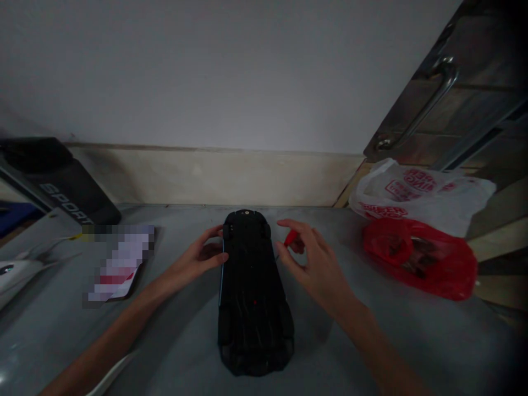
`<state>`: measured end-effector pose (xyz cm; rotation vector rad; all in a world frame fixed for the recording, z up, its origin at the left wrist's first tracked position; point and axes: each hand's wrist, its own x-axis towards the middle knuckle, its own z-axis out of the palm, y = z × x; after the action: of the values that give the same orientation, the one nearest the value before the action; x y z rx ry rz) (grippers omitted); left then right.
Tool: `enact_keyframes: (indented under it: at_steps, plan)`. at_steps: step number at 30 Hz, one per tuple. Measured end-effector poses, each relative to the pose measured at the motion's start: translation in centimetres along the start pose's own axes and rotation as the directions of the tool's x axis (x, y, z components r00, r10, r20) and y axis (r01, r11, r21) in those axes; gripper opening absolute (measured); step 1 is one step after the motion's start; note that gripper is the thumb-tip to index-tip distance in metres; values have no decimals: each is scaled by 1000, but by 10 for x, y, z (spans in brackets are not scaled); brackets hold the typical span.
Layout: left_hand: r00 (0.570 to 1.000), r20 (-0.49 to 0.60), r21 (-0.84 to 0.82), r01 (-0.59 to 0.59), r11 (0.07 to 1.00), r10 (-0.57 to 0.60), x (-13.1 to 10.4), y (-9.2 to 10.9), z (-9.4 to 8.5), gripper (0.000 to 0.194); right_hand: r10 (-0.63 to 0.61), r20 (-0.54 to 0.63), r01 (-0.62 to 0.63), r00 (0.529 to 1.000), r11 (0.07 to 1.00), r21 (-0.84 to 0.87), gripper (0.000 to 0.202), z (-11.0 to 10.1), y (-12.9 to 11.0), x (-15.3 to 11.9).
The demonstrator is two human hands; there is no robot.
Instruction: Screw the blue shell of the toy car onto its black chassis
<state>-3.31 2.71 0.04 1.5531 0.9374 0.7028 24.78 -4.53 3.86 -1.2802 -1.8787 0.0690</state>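
- Toy car (251,269): overturned on the tabletop (177,341), between the fingers of the two hands; its black underside faces up, wheels at the corners, one end pointing toward the wall (214,71).
- Left hand (193,261): thumb and index finger stand apart, both at the car's left edge near its far end; the thumb tip overlaps the underside. How firmly they grip cannot be told.
- Right hand (315,261): fingers curl narrowly around a small red item (291,238), held just beside the car's right edge; the index finger reaches forward above it.
- Left of the left fingers: a partly pixelated flat item (119,264) lies on the tabletop; beyond it stands a black object (61,190) lettered SPORT, and farther left lies a white object (18,278).
- Right of the right fingers, well apart: a red plastic bag (445,264), with a white plastic bag (421,190) bearing red print directly behind it.
- Upper right, beyond the right fingers: a metal handle (431,104).
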Motion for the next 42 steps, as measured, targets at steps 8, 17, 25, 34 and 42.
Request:
enact_keyframes:
  at_steps: [8,17,25,34,42]
  plan:
    - [1000,2,10,8,1000,-8,0,2,0,74,8,40,-9,999,1000,13,36,1,1,-2]
    - [1000,5,22,-3,1000,3,1,0,-1,73,-4,19,3,1000,1000,15,38,2,0,-2]
    - [1000,-1,7,16,1000,-16,1,0,-1,73,27,31,-29,999,999,40,34,2,1,-2]
    - [1000,-3,9,13,1000,-13,0,2,0,71,61,15,-61,998,998,26,28,1,-1,-2]
    - [999,11,-21,37,999,-37,0,0,-1,75,95,-9,-94,995,995,12,23,3,2,-3]
